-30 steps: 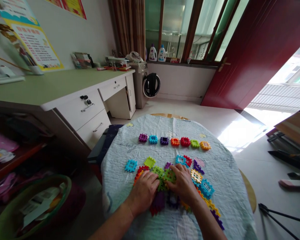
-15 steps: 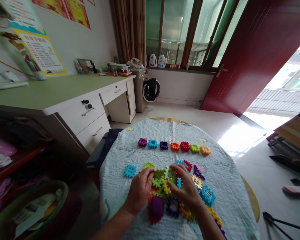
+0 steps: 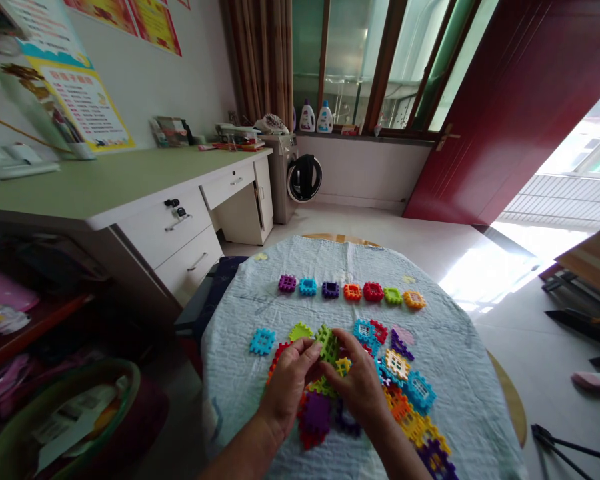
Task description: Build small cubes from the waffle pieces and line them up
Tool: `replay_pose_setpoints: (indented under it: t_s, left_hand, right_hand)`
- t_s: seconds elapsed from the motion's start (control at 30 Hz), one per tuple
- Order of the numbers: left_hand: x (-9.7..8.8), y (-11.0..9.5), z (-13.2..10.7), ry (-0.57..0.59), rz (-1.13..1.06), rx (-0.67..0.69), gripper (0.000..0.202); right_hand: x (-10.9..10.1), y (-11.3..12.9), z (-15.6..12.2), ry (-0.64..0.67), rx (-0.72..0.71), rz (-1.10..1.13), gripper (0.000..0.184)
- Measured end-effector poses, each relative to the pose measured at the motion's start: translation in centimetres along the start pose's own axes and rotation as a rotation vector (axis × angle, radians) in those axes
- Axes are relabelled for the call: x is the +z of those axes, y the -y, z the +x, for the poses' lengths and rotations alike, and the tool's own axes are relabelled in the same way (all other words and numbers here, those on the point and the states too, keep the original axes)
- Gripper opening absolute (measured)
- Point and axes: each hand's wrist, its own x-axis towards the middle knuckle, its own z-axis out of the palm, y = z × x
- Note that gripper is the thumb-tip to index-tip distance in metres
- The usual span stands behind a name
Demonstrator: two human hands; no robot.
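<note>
My left hand [image 3: 289, 379] and my right hand [image 3: 359, 379] are closed from both sides around a light green interlocking block [image 3: 327, 343], raised above the pile. Its windowed face shows between my fingertips; its lower part is hidden. Beneath my hands lie loose toothed plastic pieces, among them a purple square piece [image 3: 316, 415] and a yellow piece [image 3: 343, 366]. Right of my right hand are a cream window piece [image 3: 397, 364] and a blue window piece [image 3: 421, 392]. A single blue piece [image 3: 263, 341] lies left of the pile.
A row of several small cube blocks [image 3: 353, 292] in different colours runs across the far part of the cloth-covered round table [image 3: 240, 400]. Beyond stand a desk [image 3: 145, 180] on the left, a washing machine [image 3: 281, 180] with its door open, and a red door [image 3: 485, 120].
My hands have come closer together around the green block, which now stands more upright between them. My right hand has moved slightly left and its fingers have closed in.
</note>
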Motion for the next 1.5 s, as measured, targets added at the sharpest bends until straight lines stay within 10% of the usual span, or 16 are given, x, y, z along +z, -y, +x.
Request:
replay_pose_setpoints:
  t_s: [0.87,1.07,1.2,1.5]
  left_hand:
    - [0.0,1.4,0.5,0.026,0.114,-0.001,0.039]
    - [-1.9,-1.2,0.9,0.138,0.757,0.234,0.07]
    - [-2.1,-4.0,0.9,0.425,1.315,0.422,0.069]
    - [-0.8,-4.4,0.4,0.466,1.604,0.414,0.046]
  right_hand:
    - [-0.5,0.7,-0.1,-0.02,-0.078,-0.092,0.047]
    - [-2.2,1.3,0.6,0.162,-0.045,-0.167,0.045]
    - [-2.6,1.0,0.5,0.344,-0.085,-0.185,0.041]
    - [-2.2,0.7,0.6,0.496,-0.121,-0.162,0.032]
